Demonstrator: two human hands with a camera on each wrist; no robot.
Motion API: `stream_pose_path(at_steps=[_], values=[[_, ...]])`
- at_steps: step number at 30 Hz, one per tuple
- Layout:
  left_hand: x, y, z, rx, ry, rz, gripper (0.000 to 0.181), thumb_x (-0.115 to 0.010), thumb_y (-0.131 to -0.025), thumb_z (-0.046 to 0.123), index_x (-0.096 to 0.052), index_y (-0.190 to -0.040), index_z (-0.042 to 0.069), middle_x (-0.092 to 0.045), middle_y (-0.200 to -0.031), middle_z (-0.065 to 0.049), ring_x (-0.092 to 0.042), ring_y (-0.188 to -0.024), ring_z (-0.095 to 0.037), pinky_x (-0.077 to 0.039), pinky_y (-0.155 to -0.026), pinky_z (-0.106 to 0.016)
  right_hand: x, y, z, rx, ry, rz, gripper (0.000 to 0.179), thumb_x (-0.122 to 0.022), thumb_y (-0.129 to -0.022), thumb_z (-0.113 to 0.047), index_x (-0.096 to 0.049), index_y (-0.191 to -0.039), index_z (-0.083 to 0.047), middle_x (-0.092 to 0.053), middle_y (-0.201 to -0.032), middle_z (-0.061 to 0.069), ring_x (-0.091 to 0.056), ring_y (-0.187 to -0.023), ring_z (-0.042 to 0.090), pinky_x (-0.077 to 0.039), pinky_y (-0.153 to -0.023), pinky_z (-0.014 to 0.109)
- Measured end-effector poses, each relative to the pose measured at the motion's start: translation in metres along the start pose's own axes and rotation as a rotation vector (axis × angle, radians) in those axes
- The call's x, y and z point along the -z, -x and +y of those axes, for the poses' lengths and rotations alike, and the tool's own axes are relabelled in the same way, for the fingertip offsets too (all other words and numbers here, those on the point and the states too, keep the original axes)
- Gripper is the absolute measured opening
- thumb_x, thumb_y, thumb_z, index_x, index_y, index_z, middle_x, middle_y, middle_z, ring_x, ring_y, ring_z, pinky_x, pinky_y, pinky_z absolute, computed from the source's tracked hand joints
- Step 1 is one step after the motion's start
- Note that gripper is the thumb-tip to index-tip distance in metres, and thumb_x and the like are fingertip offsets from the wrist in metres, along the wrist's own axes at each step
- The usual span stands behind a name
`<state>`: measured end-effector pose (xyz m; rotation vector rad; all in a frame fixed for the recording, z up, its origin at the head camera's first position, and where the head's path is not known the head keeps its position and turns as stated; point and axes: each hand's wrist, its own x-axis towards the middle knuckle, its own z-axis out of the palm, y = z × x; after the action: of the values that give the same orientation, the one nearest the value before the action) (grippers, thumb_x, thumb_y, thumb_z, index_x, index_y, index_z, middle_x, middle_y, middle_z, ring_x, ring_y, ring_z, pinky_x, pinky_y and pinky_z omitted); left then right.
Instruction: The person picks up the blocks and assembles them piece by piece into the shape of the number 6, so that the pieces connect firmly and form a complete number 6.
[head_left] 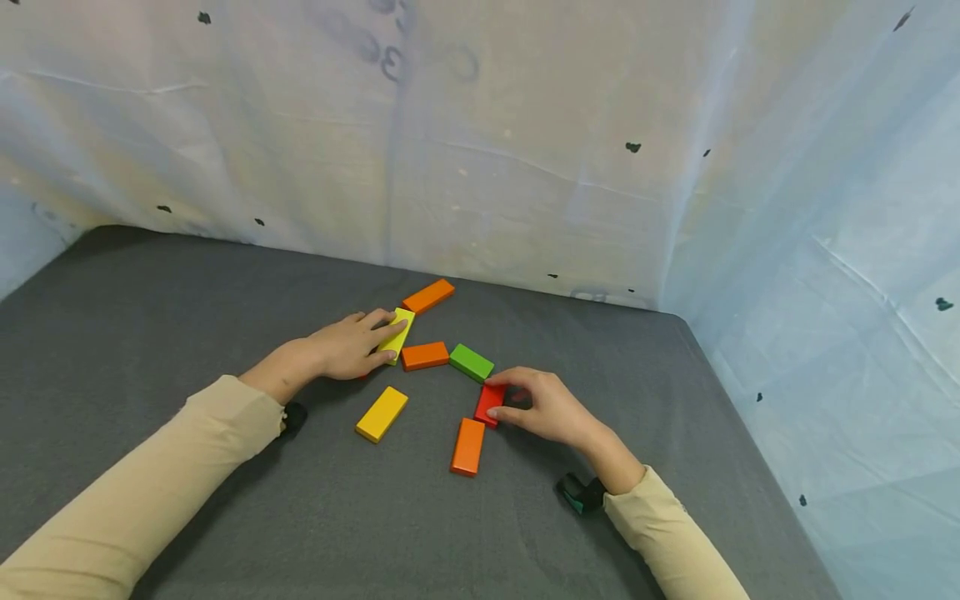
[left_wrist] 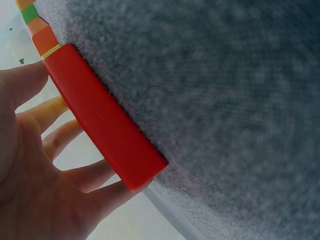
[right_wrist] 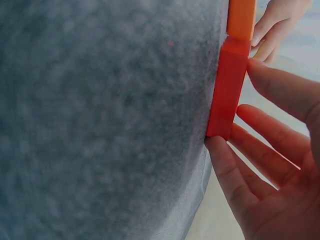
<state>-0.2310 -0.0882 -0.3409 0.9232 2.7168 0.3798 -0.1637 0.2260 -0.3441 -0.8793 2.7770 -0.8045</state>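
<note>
My left hand [head_left: 352, 344] rests with spread fingers on a yellow block [head_left: 400, 332], the thumb by its near end. A red block [left_wrist: 102, 117] lies beneath that hand, mostly hidden in the head view; the left wrist view shows it whole, lying in front of the fingers. My right hand [head_left: 546, 404] holds another red block [head_left: 489, 403], index finger at its far end and thumb by its near end. Green [head_left: 472, 363] and orange [head_left: 425, 356] blocks run on from that red one toward the yellow block. Close to its near end lies another orange block [head_left: 468, 447].
A golden-yellow block [head_left: 382, 414] lies apart, nearer me. One more orange block [head_left: 428, 296] meets the yellow block's far end. Everything lies on a dark grey cloth surface [head_left: 337, 517]. Pale sheeting [head_left: 510, 183] hangs along its back and right sides.
</note>
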Motion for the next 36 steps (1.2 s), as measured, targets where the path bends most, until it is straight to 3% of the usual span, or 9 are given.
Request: stream_pose_path(at_steps=[7, 14, 25, 36], values=[[0.0, 0.003, -0.002, 0.009, -0.001, -0.009, 0.056, -0.044, -0.103, 0.029, -0.027, -0.152, 0.008, -0.021, -0.156, -0.02, -0.023, -0.135, -0.056, -0.028, -0.106, -0.066, -0.003, -0.001, -0.001, 0.026, 0.027, 0.008, 0.041, -0.069, -0.09, -0.023, -0.062, -0.126, -0.006, -0.061, -0.127, 0.008, -0.059, -0.113, 0.024, -0.053, -0.089, 0.038], [0.001, 0.004, -0.006, 0.016, -0.013, -0.017, 0.056, -0.044, -0.103, 0.029, -0.026, -0.152, 0.008, -0.021, -0.156, -0.019, -0.024, -0.135, -0.056, -0.028, -0.106, -0.066, -0.002, -0.003, -0.008, 0.066, 0.027, 0.036, 0.041, -0.072, -0.087, -0.024, -0.064, -0.124, -0.007, -0.058, -0.132, 0.01, -0.054, -0.122, 0.027, -0.046, -0.1, 0.048], [0.002, 0.008, -0.007, 0.037, -0.022, -0.022, 0.056, -0.044, -0.103, 0.03, -0.026, -0.153, 0.009, -0.022, -0.155, -0.019, -0.024, -0.136, -0.055, -0.029, -0.106, -0.065, -0.006, -0.008, -0.013, 0.284, -0.039, -0.163, 0.037, -0.068, -0.09, -0.02, -0.065, -0.126, -0.011, -0.057, -0.137, 0.006, -0.047, -0.131, 0.022, -0.039, -0.107, 0.045], [-0.003, -0.005, 0.003, 0.045, -0.018, -0.019, 0.058, -0.043, -0.103, 0.032, -0.023, -0.154, 0.011, -0.02, -0.156, -0.018, -0.025, -0.137, -0.052, -0.029, -0.107, -0.064, 0.0, -0.001, -0.015, 0.292, 0.008, -0.276, 0.036, -0.067, -0.091, -0.016, -0.064, -0.127, -0.012, -0.06, -0.132, 0.001, -0.049, -0.127, 0.019, -0.039, -0.107, 0.043]])
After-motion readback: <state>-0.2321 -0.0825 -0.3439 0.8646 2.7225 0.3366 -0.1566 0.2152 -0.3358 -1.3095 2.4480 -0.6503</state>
